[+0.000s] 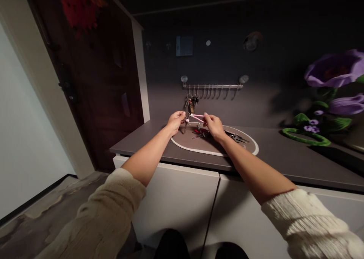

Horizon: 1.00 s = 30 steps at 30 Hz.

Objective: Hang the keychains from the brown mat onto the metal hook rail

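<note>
Between my two hands a pink strap (198, 116) is stretched over the counter. My left hand (176, 122) pinches a key ring (187, 115) at the strap's left end, and a key (185, 128) dangles below it. The strap's right end is in the closed fingers of my right hand (213, 125). Below them lies an oval mat (196, 150) with a pale rim. More keys (200, 133), with a bit of red among them, rest on it, and a dark bunch of metal pieces (236, 136) sits to the right.
A clear hook rail (213, 86) is fixed to the dark wall behind, with several keys (192, 101) hanging at its left. Purple flowers (332, 71) stand at the right of the counter (273, 158). A dark door (93, 85) is at the left; white cabinets (176, 202) lie below.
</note>
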Each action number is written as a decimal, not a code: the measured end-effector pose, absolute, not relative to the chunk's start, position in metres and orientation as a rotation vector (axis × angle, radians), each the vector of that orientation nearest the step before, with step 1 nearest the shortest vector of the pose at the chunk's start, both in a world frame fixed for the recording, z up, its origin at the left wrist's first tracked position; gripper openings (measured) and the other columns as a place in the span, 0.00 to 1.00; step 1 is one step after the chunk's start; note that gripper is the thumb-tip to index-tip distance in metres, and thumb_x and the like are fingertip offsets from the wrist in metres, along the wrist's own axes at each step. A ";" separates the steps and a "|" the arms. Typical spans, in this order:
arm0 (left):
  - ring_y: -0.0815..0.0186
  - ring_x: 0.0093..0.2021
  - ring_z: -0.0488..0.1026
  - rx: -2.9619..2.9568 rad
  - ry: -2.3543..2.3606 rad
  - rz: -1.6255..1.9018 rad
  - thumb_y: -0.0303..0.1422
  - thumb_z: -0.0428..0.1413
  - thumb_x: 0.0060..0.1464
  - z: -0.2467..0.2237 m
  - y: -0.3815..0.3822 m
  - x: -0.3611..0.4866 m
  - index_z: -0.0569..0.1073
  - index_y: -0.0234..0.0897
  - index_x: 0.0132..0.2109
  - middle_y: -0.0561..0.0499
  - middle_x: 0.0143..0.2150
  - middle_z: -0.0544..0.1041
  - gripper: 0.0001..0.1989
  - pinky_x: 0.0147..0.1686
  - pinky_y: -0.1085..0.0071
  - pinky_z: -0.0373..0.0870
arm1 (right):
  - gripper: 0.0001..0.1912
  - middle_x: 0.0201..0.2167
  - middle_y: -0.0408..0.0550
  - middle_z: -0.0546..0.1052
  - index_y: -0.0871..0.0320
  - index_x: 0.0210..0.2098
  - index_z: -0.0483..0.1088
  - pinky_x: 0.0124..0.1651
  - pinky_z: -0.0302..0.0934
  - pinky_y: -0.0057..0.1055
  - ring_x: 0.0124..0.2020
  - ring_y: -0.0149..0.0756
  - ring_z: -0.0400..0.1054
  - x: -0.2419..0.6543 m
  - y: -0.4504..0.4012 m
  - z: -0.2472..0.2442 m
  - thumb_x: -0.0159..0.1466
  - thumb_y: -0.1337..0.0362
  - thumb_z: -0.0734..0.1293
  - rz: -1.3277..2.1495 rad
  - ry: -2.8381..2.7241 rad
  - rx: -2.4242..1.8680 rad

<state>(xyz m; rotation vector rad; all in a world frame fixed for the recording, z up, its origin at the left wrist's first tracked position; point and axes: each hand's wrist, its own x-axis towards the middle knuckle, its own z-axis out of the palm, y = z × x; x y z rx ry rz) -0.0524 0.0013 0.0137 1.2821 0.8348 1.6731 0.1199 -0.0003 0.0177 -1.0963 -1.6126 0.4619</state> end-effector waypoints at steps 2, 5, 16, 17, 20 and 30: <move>0.77 0.23 0.64 1.210 0.807 1.678 0.33 0.55 0.49 0.016 -0.001 -0.052 0.66 0.33 0.29 0.57 0.24 0.66 0.08 0.27 0.78 0.60 | 0.23 0.21 0.46 0.73 0.61 0.25 0.69 0.30 0.55 0.27 0.23 0.30 0.64 0.119 0.004 0.014 0.58 0.48 0.56 0.549 -1.652 -1.101; 0.76 0.22 0.63 1.133 0.774 1.676 0.33 0.56 0.49 0.020 -0.005 -0.051 0.65 0.33 0.27 0.57 0.22 0.66 0.09 0.28 0.76 0.61 | 0.21 0.23 0.47 0.74 0.61 0.26 0.70 0.29 0.55 0.26 0.23 0.30 0.64 0.118 0.007 0.009 0.59 0.51 0.56 0.598 -1.735 -1.101; 0.77 0.22 0.63 1.192 0.700 1.608 0.30 0.56 0.47 0.021 -0.015 -0.041 0.66 0.31 0.28 0.57 0.21 0.67 0.07 0.28 0.77 0.60 | 0.12 0.35 0.47 0.73 0.60 0.36 0.69 0.43 0.57 0.29 0.36 0.31 0.65 0.111 -0.008 0.016 0.56 0.59 0.62 0.483 -1.862 -0.834; 0.77 0.22 0.64 1.214 0.694 1.600 0.31 0.57 0.47 0.020 -0.015 -0.041 0.66 0.31 0.28 0.56 0.22 0.67 0.07 0.28 0.77 0.61 | 0.13 0.35 0.47 0.73 0.60 0.36 0.68 0.44 0.57 0.30 0.36 0.31 0.65 0.110 -0.010 0.017 0.56 0.58 0.62 0.514 -1.861 -0.786; 0.76 0.23 0.64 1.259 0.697 1.583 0.32 0.58 0.45 0.018 -0.014 -0.039 0.67 0.32 0.28 0.56 0.23 0.68 0.09 0.29 0.76 0.61 | 0.14 0.33 0.47 0.73 0.61 0.34 0.68 0.42 0.58 0.30 0.34 0.31 0.65 0.107 -0.013 0.019 0.55 0.56 0.62 0.606 -1.842 -0.720; 0.76 0.26 0.64 1.379 0.733 1.570 0.37 0.61 0.39 0.014 -0.012 -0.038 0.69 0.33 0.30 0.56 0.26 0.68 0.13 0.27 0.78 0.58 | 0.15 0.27 0.44 0.72 0.60 0.29 0.69 0.35 0.59 0.28 0.28 0.29 0.64 0.110 -0.010 0.018 0.52 0.54 0.65 0.674 -1.733 -0.699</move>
